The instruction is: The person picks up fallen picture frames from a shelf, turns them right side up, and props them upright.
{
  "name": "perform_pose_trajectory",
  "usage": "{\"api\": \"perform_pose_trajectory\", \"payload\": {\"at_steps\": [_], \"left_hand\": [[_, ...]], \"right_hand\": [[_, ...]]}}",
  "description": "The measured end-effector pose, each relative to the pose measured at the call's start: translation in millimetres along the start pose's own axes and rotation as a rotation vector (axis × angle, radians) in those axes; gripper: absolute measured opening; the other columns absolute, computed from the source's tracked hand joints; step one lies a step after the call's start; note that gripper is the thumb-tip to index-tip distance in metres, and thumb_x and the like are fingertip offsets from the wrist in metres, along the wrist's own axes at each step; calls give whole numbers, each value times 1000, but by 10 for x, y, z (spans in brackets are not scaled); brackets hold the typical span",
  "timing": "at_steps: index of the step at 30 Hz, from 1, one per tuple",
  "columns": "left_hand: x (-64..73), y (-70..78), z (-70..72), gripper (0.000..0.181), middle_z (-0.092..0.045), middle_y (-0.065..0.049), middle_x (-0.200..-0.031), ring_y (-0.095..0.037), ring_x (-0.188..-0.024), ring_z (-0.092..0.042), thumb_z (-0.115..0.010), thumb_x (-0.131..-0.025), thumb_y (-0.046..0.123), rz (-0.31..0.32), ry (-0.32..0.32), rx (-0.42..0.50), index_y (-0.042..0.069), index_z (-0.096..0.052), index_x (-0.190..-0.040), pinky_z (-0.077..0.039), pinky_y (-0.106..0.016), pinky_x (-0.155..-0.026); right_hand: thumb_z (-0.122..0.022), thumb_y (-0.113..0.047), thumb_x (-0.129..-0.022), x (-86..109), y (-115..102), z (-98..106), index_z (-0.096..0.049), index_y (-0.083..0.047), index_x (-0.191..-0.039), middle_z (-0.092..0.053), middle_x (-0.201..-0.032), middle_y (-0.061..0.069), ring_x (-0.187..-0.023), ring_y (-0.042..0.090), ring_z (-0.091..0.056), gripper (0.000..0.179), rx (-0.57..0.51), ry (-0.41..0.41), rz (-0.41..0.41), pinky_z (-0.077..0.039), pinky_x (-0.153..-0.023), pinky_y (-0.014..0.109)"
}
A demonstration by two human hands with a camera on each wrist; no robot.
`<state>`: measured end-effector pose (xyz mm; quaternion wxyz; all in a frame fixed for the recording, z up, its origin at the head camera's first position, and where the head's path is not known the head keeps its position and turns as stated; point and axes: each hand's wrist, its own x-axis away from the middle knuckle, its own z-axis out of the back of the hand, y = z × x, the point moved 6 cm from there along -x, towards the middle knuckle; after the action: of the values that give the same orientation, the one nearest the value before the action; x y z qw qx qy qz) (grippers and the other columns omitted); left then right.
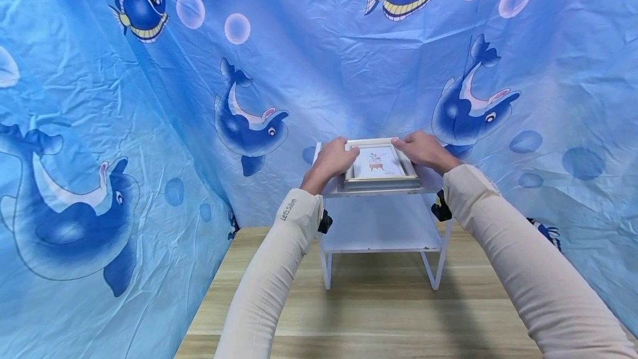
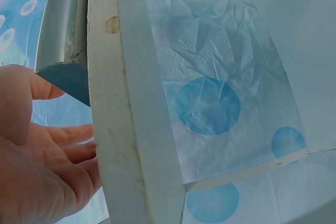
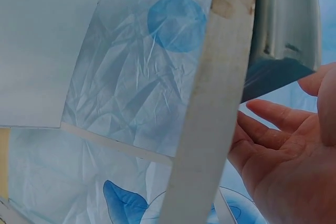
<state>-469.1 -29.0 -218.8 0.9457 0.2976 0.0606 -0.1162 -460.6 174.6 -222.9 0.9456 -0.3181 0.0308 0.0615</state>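
Bkgd = creased blue sea-print sheeting [image 1: 344, 87] w/ dolphins [image 1: 238, 127] & fish [image 1: 141, 7], hung at back & sides; wood-look floor [image 1: 379, 314] below. White 2-tier table [image 1: 381, 226] stands near the back sheet, thin legs, brownish marks on its edge in wrist cams. Pic frame [image 1: 384, 169] lies face up on the table's top. L hand [image 1: 333, 159] holds its left side, thumb on the rim; R hand [image 1: 422, 149] holds its right side, thumb nr the far corner.
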Motion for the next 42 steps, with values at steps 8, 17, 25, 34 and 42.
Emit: {"api": "perform_pose_trajectory", "payload": {"at_steps": [8,17,25,34,42], "left_hand": [[16,9,27,53,-56,-11,-136,-26,-117,-57,-46,-102,38,-14,32,15,6,-47,-144,-46,-41,-101],[21,48,62,58,-46,-11,-150,-27,-130,-51,-44,-103,37,-43,43,57,7,-37,-152,-45,-42,-104],[39,89,92,57,-46,-12,-151,-27,-122,-56,-46,-102,33,-81,102,63,6,-37,-152,-46,-42,-102],[68,129,121,56,-59,-12,-135,-24,-112,-61,-49,-100,27,-136,188,108,9,-39,-152,-51,-37,-89],[101,159,156,35,-61,-8,-101,-20,-83,-57,-48,-99,17,-189,240,145,6,-58,-130,-42,-30,-64]], "right_hand": [[-44,-29,-105,-24,1,5,-61,7,-128,-63,-119,23,-98,30,-55,46,-5,40,43,-43,-81,38],[-45,-24,-105,-16,-3,49,-53,9,-136,-56,-134,27,-115,35,-55,46,-47,82,40,-46,-95,47],[-50,-19,-102,15,-25,105,-62,4,-126,-64,-124,25,-100,31,-57,36,-42,165,96,-47,-83,40],[-51,-11,-100,39,-30,138,-46,8,-141,-55,-132,30,-121,41,-55,45,-73,212,151,-47,-101,52],[-53,-7,-99,53,-53,181,-47,7,-141,-56,-131,29,-117,41,-57,44,-104,256,182,-48,-99,53]]}}
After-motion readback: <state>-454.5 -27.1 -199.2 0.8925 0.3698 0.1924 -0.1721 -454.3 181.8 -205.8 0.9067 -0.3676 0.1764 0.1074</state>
